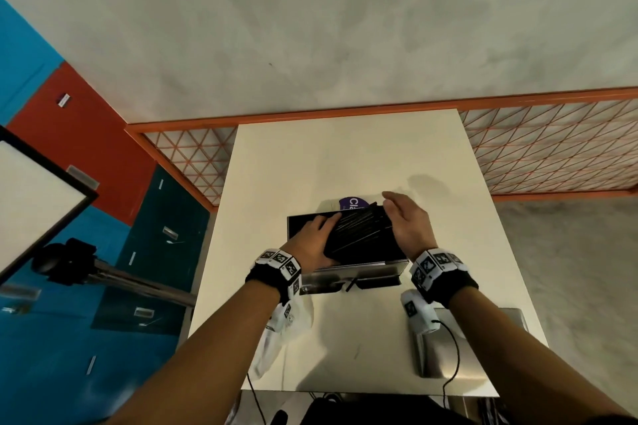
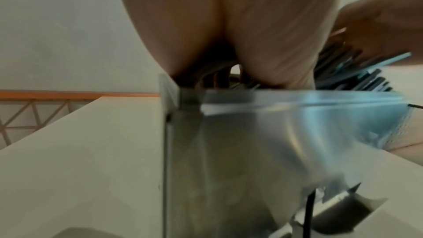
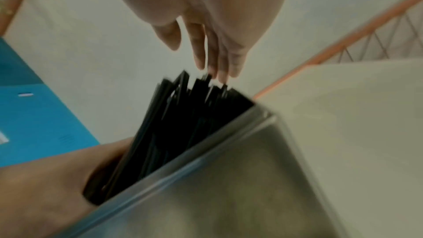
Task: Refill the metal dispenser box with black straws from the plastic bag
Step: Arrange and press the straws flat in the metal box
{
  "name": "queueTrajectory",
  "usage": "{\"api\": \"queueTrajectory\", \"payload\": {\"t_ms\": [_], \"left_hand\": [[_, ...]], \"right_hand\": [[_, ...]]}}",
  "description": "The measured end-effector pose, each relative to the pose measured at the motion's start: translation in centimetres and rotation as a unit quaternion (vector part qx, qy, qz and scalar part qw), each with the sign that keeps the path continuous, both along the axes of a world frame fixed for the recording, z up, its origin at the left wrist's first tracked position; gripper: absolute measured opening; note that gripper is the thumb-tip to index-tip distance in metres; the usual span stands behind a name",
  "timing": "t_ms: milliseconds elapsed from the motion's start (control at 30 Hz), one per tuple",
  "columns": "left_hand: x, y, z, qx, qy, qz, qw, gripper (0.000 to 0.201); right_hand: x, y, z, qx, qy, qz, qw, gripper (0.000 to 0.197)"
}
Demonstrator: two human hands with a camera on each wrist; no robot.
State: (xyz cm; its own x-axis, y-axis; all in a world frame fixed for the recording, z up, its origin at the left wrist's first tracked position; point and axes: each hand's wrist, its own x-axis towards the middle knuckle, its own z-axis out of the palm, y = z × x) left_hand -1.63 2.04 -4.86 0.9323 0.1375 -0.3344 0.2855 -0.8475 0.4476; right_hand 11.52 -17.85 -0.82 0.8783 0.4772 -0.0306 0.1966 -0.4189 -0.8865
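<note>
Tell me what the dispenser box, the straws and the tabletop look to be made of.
Dispenser box: metal, likely brushed stainless steel; grey sheen, soft reflections, folded edges.
Straws: probably plastic; thin, glossy black, with light streaks along them.
Tabletop: smooth matte cream surface, perhaps laminate; the core cannot be told.

White letters "Cla", cut off, on purple label [image 1: 352, 203] behind dispenser box [image 1: 359, 271].

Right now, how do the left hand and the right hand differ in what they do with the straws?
The left hand grips the near end of the straws; the right hand is open, its straight fingers only touching their far tips. The left hand sits lower, at the metal box; the right is raised. Both wear wrist bands.
</note>
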Motion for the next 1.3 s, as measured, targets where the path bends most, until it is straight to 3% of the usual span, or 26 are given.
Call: {"api": "queueTrajectory", "payload": {"t_ms": [100, 200, 300, 433, 567, 667, 900, 1133, 1300], "left_hand": [[0.5, -0.8, -0.3, 0.012, 0.004, 0.021, 1.0, 0.111], [0.8, -1.3, -0.6, 0.018, -0.009, 0.05, 0.999, 0.103], [0.8, -1.4, -1.0, 0.012, -0.029, 0.081, 0.996, 0.097], [0.6, -1.3, -1.2, -0.001, -0.047, 0.1, 0.994, 0.089], [0.6, -1.4, -1.3, -0.003, -0.057, 0.107, 0.993, 0.087], [0.5, -1.4, -1.2, -0.005, -0.057, 0.113, 0.992, 0.086], [0.0, -1.1, -1.4, -0.024, -0.055, 0.114, 0.992, 0.093], [-1.0, -1.4, -1.6, -0.043, -0.093, 0.121, 0.987, 0.094], [-1.5, -1.9, -1.7, -0.052, -0.128, 0.119, 0.983, 0.087]], "right_hand": [[1.3, -1.2, 0.4, -0.062, -0.08, 0.007, 0.995, 0.018], [1.8, -2.6, 0.9, -0.18, -0.119, 0.076, 0.973, 0.017], [0.9, -3.3, 1.8, -0.271, -0.141, 0.169, 0.937, 0.018], [-1.3, -3.4, 2.2, -0.324, -0.171, 0.278, 0.888, 0.019], [-2.6, -2.1, 1.9, -0.382, -0.25, 0.315, 0.832, 0.027], [-2.8, -1.1, 1.6, -0.416, -0.259, 0.331, 0.807, 0.031], [-2.5, 0.3, 1.6, -0.443, -0.258, 0.339, 0.789, 0.035], [-3.0, 1.6, 1.5, -0.471, -0.234, 0.302, 0.795, 0.029], [-2.6, 1.9, 1.2, -0.506, -0.227, 0.315, 0.77, 0.021]]}}
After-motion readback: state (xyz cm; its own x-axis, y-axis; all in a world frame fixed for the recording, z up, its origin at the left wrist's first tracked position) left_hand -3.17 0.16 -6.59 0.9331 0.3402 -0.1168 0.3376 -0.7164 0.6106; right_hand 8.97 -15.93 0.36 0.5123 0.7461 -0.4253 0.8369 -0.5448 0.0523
